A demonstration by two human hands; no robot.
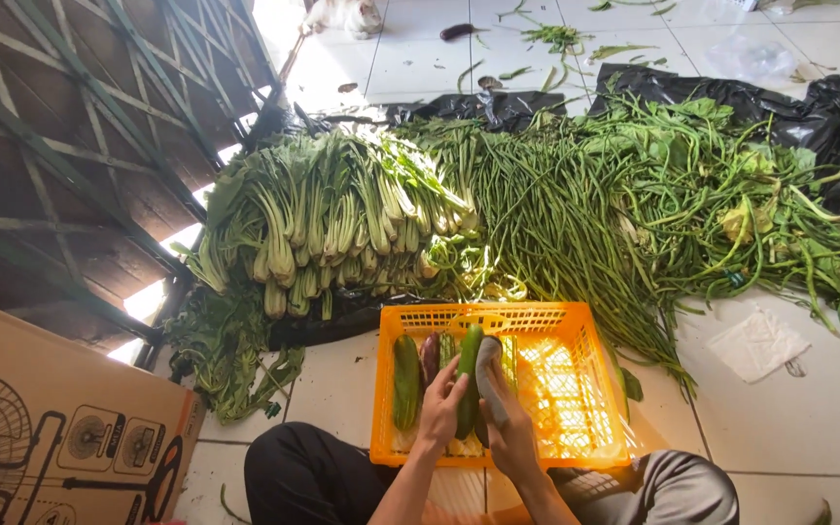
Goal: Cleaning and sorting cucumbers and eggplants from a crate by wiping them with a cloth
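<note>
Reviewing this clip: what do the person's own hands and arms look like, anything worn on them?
Both forearms are bare, with no sleeves in view. The left hand and right hand are ungloved. No watch, ring or bracelet shows, though the wrists are small in frame. Dark trousers cover the knees below.

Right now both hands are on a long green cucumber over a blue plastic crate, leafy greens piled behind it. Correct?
Not quite: the head view shows an orange plastic crate, not blue. Left hand and right hand do hold the long green cucumber over it, leafy greens piled behind.

White tiled floor [809, 428], sunlit at top; dark wooden lattice gate [70, 165] at left, cardboard box [41, 428] below it.
</note>
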